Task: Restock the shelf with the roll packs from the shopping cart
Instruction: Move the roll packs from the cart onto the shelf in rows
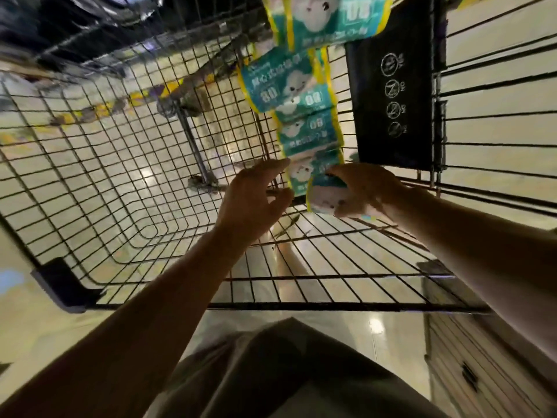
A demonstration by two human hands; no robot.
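Note:
A black wire shopping cart [126, 164] fills the view, seen from above. Teal roll packs with yellow edges and a white cartoon face lie in a strip [307, 128] along the cart's right side, with a larger pack [325, 16] at the top edge. My right hand [364, 188] grips the nearest roll pack [324, 197] at the strip's near end, fingers curled round it. My left hand [256, 200] hovers just left of the same pack with fingers spread and relaxed, its fingertips close to the strip.
A black flap with white round icons [391, 95] hangs on the cart's right wall. The rest of the basket floor shows bare wire over shiny beige floor tiles [144, 152]. A low unit with drawers [470, 366] stands at bottom right. My legs are below the cart rim [301, 306].

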